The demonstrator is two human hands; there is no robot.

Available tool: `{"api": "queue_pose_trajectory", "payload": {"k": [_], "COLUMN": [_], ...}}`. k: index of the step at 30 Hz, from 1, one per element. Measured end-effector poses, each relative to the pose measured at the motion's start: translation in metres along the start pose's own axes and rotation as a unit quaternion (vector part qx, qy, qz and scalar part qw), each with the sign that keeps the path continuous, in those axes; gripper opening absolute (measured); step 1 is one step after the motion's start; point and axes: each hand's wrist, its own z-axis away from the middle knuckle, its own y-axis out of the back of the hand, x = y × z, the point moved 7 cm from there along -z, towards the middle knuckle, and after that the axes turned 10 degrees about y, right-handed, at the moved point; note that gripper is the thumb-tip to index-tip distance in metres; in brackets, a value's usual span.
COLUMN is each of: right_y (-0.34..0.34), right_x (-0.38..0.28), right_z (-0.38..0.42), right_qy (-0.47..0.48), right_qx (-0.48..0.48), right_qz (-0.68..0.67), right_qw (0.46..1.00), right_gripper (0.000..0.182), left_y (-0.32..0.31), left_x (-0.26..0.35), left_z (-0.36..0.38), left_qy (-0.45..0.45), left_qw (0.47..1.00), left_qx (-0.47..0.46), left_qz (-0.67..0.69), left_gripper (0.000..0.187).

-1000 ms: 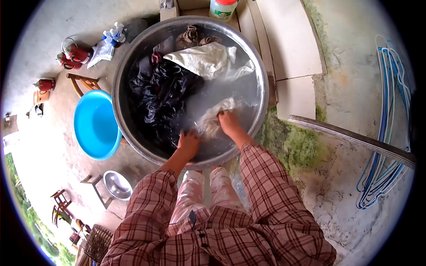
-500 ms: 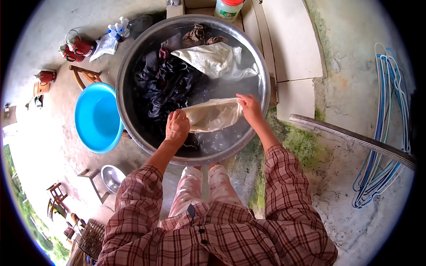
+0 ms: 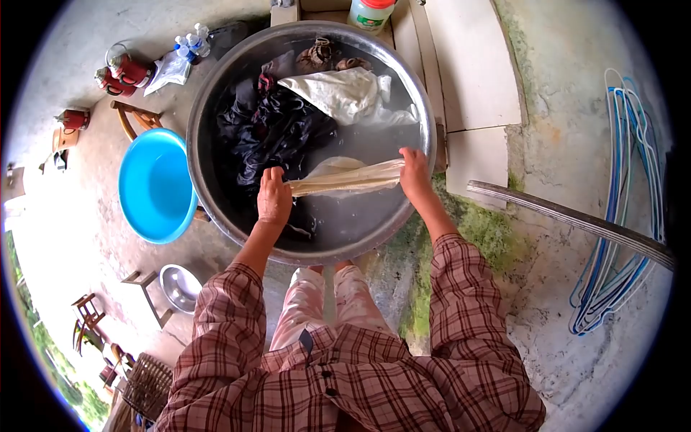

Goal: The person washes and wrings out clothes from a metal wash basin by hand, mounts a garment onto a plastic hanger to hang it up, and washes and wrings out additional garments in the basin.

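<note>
A cream-coloured cloth (image 3: 349, 180) is stretched between my two hands, low over the water in a large metal basin (image 3: 317, 253). At its left end, my left hand (image 3: 274, 198) is closed on the fabric. Gripping the opposite end, my right hand (image 3: 415, 173) is near the basin's right rim. Part of the cloth bulges out behind the taut strip and touches the water. Dark wet clothes (image 3: 270, 133) lie in the left of the basin. Beyond my hands are a white garment (image 3: 345, 95) and a brown bundled piece (image 3: 314, 56).
A blue plastic tub (image 3: 155, 187) stands left of the basin, with a small metal bowl (image 3: 180, 288) nearer me. Behind the basin is a red-lidded jar (image 3: 371, 13). A ridged pole (image 3: 568, 216) juts in at right, near blue and white hangers (image 3: 622, 209). Red flasks (image 3: 129, 72) stand far left.
My hands have moved apart, the left one leftward and the right one slightly rightward. The cloth has gone from a wide, sagging sheet to a narrow, taut strip.
</note>
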Motion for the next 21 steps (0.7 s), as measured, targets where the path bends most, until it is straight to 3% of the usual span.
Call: {"api": "queue_pose_trajectory", "payload": {"k": [2,3,5,7,9,10,11,12,13,15,16,18,19,20,21], "right_y": [0.010,0.009,0.002,-0.010,-0.021,-0.024,-0.032,-0.039,-0.036,-0.022,-0.016,0.009,0.022,0.036,0.046], "right_x": [-0.016,-0.021,-0.030,-0.027,-0.018,-0.001,0.013,0.017,0.011,-0.003,-0.009,-0.017,-0.027,-0.037,-0.050], "right_z": [-0.001,-0.001,-0.001,0.004,0.011,0.015,0.020,0.026,0.024,0.021,0.017,0.005,-0.001,-0.006,-0.009], "right_qy": [0.045,0.046,0.049,0.039,-0.027,-0.164,-0.294,-0.412,-0.424,-0.432,-0.421,-0.323,-0.261,-0.185,-0.129], "right_qx": [-0.003,-0.018,-0.048,-0.035,-0.026,0.003,0.032,0.059,0.079,0.116,0.084,-0.013,-0.061,-0.123,-0.128], "right_qz": [0.132,0.121,0.101,0.015,-0.117,-0.258,-0.389,-0.505,-0.590,-0.733,-0.747,-0.584,-0.478,-0.270,-0.206], "right_qw": [0.990,0.991,0.993,0.999,0.992,0.952,0.872,0.757,0.683,0.512,0.507,0.745,0.836,0.937,0.962], "right_gripper": [0.030,0.028,0.024,0.020,0.018,0.017,0.016,0.015,0.012,0.008,0.012,0.014,0.015,0.022,0.024], "left_y": [-0.013,-0.015,-0.015,-0.049,-0.060,-0.057,-0.057,-0.051,-0.048,-0.046,-0.045,-0.038,-0.027,-0.018,-0.010], "left_x": [-0.016,-0.022,-0.015,-0.038,-0.044,-0.042,-0.042,-0.039,-0.036,-0.036,-0.035,-0.027,-0.013,-0.005,0.003], "left_z": [0.003,0.003,0.014,0.019,0.021,0.019,0.021,0.021,0.021,0.017,0.013,0.003,-0.003,-0.010,-0.016], "left_qy": [0.044,0.166,0.393,0.401,0.420,0.400,0.410,0.419,0.427,0.429,0.428,0.425,0.421,0.414,0.406], "left_qw": [0.995,0.980,0.880,0.834,0.730,0.736,0.702,0.667,0.629,0.619,0.620,0.599,0.587,0.613,0.639], "left_qx": [-0.043,-0.109,-0.233,-0.197,-0.117,-0.111,-0.106,-0.099,-0.093,-0.091,-0.082,-0.080,-0.089,-0.107,-0.126], "left_qz": [-0.077,-0.007,0.133,0.324,0.527,0.535,0.572,0.608,0.643,0.652,0.653,0.675,0.686,0.664,0.641], "left_gripper": [0.013,0.012,0.013,0.014,0.015,0.017,0.018,0.018,0.018,0.015,0.014,0.010,0.011,0.010,0.009]}}
